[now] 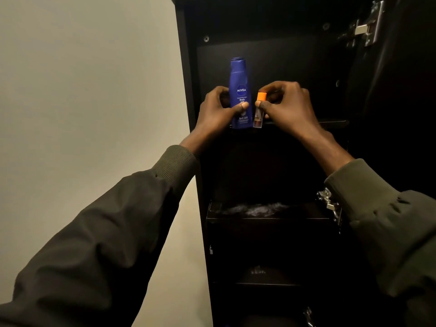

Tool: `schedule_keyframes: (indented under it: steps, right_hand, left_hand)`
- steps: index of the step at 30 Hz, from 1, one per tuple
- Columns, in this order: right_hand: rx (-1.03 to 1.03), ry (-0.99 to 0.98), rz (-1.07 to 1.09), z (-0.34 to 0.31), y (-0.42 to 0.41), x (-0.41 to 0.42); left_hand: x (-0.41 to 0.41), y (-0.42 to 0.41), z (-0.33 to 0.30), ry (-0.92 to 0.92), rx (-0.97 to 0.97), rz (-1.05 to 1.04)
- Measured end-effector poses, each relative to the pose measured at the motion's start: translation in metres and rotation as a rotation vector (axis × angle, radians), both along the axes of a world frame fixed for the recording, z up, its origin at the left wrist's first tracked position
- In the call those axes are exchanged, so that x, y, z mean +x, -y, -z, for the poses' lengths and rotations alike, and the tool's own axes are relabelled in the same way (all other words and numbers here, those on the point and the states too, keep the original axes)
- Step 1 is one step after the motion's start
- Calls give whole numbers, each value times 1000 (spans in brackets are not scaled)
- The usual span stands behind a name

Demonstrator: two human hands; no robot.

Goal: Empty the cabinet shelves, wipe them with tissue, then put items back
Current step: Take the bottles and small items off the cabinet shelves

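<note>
A tall blue Nivea body milk bottle (239, 86) stands upright at the front left of the upper shelf (330, 122) of a dark cabinet. My left hand (218, 109) wraps around its lower part, thumb across the label. Right beside it is a small clear bottle with an orange cap (259, 109), upright at the shelf's front edge. My right hand (287, 105) pinches it between thumb and fingers. Both hands reach up from dark green sleeves.
The cabinet's left side panel (186, 79) meets a pale wall (82, 90). The open door with metal hinges (368, 27) is at the right. A lower shelf (266, 213) holds something dark and fuzzy. More shelves sit below in shadow.
</note>
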State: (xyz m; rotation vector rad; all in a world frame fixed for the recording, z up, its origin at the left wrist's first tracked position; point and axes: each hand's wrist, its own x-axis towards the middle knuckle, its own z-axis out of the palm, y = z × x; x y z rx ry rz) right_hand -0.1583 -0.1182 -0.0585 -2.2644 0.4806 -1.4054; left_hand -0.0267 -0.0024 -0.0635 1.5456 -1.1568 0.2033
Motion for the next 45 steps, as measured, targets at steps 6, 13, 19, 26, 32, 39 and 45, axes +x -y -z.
schedule_keyframes:
  steps: [6, 13, 19, 26, 32, 39, 45]
  right_hand:
    - [-11, -72, -74, 15, -16, -6]
    - [4, -68, -130, 53, -32, -12]
    - [50, -124, -127, 93, -36, -15]
    - [86, -176, -117, 137, -34, -17]
    - [149, -253, -189, 182, -34, -26]
    - [277, -339, -255, 230, -42, -33]
    - [381, -421, -274, 280, -49, -36]
  left_hand:
    - [-5, -14, 17, -17, 20, 41]
    - [-8, -32, 53, 20, -20, 43]
    - [-10, -40, 94, -28, 52, 96]
    - [-12, -42, 139, -69, 102, 134]
    - [-14, -46, 185, -114, 186, 175]
    - [-18, -54, 246, -226, 308, 187]
    - [-20, -64, 297, -299, 408, 163]
